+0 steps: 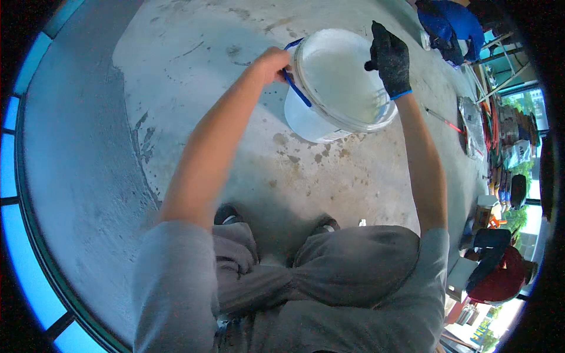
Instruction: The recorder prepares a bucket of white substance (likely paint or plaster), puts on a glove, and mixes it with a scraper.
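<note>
Holding the blue handle (298,89) in its closed fingers, the bare left hand (273,63) is at the left side of the white bucket (310,122), touching its rim. The right hand (391,62), in a black glove with blue cuff, is over the right part of the rim, with one finger pointing away from the person; whether this grip is closed, or touches the bucket, I cannot tell.

The bucket is between the two hands. Its mouth looks upward and a little to the right, so its long axis goes from the base, at lower left, to this round mouth; whether the base is flat on the floor, I cannot tell. The inside looks pale and cloudy.

Around the bucket there is stained concrete floor (282,188), which spreads toward the two dark shoes (228,215) on its near side. Well to its left, the floor changes to a darker strip along a rough edge. To its right, apart from it, lies a thin rod (445,121) with red part.
</note>
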Tool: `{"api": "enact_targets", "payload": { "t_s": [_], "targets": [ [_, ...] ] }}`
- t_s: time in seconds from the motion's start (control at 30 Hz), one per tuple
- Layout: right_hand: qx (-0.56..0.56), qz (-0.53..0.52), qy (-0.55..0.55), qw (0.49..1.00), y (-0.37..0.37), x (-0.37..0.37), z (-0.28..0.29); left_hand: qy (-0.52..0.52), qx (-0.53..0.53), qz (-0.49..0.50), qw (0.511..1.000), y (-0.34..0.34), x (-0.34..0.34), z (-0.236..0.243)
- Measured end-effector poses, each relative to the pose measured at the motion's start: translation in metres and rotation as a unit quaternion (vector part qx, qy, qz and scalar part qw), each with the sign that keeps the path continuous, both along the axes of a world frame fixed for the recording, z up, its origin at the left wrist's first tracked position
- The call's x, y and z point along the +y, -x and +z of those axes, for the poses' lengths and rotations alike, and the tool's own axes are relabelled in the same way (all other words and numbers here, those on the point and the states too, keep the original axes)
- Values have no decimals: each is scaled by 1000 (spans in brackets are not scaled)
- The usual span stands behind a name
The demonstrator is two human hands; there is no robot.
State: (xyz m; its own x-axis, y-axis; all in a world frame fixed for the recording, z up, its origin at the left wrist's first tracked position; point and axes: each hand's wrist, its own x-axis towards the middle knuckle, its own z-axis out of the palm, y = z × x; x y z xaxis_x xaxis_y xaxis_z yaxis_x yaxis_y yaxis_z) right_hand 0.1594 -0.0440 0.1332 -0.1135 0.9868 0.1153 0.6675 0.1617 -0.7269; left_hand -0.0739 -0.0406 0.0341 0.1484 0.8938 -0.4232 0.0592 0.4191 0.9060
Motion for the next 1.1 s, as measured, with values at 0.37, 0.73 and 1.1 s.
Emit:
{"api": "enact_targets", "payload": {
  "t_s": [0.37,0.73,1.1],
  "targets": [
    [-94,221,-12,971,-2,-72,-59,-24,-57,4,998,17,48,-10],
    [-419,236,-116,869,29,-97,-45,-149,245,-96,953,-7,78,-31],
    [-478,179,-217,832,90,-49,-66,-148,201,-165,954,-6,83,-56]
  ]
}}
